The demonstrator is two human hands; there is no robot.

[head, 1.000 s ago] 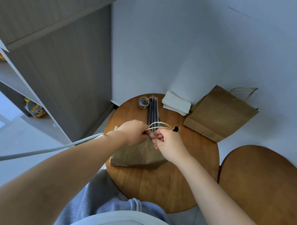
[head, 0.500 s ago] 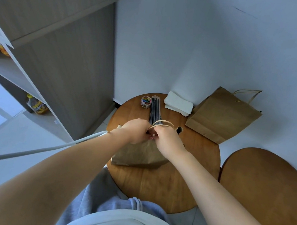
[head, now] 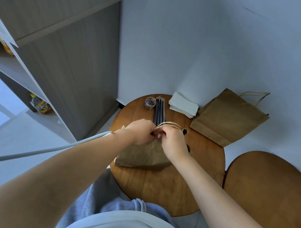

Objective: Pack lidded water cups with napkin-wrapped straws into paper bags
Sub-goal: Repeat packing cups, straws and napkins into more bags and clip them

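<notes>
Now, hands: my left hand (head: 141, 131) and right hand (head: 173, 141) pinch the bag (head: 140, 156) top.
Risk: straws (head: 159, 111) at 12 o'clock could get knocked off the counter (head: 156, 186).

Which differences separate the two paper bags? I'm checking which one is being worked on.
The near bag stands on the round table with both hands at its top: left hand and right hand pinch it by the handles. The far bag leans at the table's back edge by the wall, untouched, a yellow clip on its top edge. Both are plain brown paper with pale looped handles.
</notes>
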